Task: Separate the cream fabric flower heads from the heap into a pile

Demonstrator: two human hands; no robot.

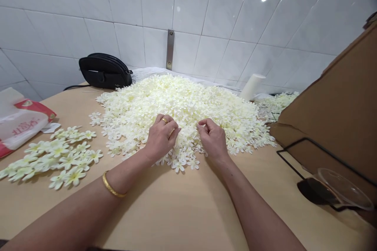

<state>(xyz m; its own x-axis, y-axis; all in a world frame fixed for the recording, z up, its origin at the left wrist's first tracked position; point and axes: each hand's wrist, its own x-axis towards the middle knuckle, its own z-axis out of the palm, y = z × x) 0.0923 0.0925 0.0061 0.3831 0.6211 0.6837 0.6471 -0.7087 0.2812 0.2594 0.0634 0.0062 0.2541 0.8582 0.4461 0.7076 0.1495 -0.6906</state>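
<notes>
A big heap of cream-white artificial flowers (188,106) covers the middle of the wooden table (182,211). My left hand (161,136), with a gold ring and a gold bangle on the wrist, rests on the heap's near edge, its fingers curled into the flowers. My right hand (212,138) sits beside it with fingers pinched together over the flowers. What either hand grips is hidden by the fingers. A smaller batch of flowers (55,157) lies spread out apart, to the left.
A black pouch (104,70) sits at the back left against the tiled wall. A red-and-white plastic packet (20,123) lies at the left edge. A cardboard box (338,113) stands at the right, with a black wire stand and a clear lid (344,188) before it. A white roll (251,86) stands behind the heap.
</notes>
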